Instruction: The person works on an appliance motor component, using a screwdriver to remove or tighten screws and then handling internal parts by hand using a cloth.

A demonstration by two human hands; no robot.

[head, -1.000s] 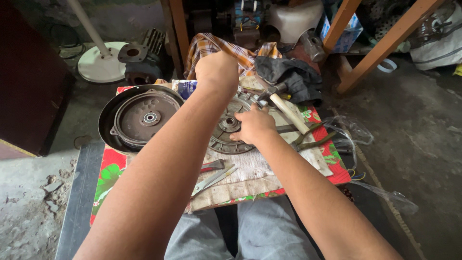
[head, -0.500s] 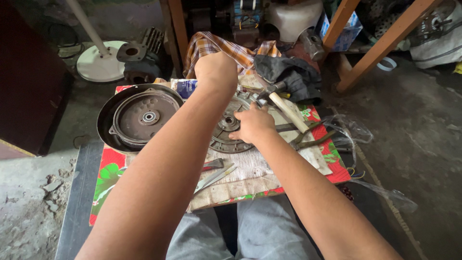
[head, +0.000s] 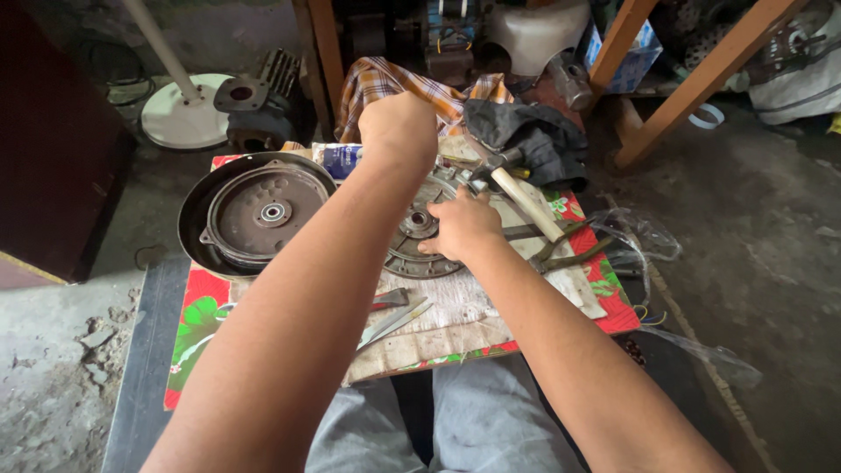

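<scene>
Round metal motor plate [head: 412, 236] lies on our small work table [head: 197, 320], mid-top | our right hand [head: 464, 226] rests on it, fingers curled over its hub, pressing rather than lifting | our left hand [head: 399, 127] is fisted above its far edge; we cannot tell what it grips | hammer [head: 517, 188] just beside, right | round dark cover [head: 258, 212] left.

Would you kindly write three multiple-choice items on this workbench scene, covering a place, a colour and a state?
1. Where does the round dark housing lie relative to the metal disc?
A. to its left
B. on top of it
C. to its right

2. What colour is the checked cloth?
A. blue
B. orange and white
C. green

3. How is the left hand held?
A. flat
B. closed in a fist
C. out of view

Answers: 1 A, it sits at the board's left end; 2 B, orange checks show; 3 B, fingers are curled under.
</scene>
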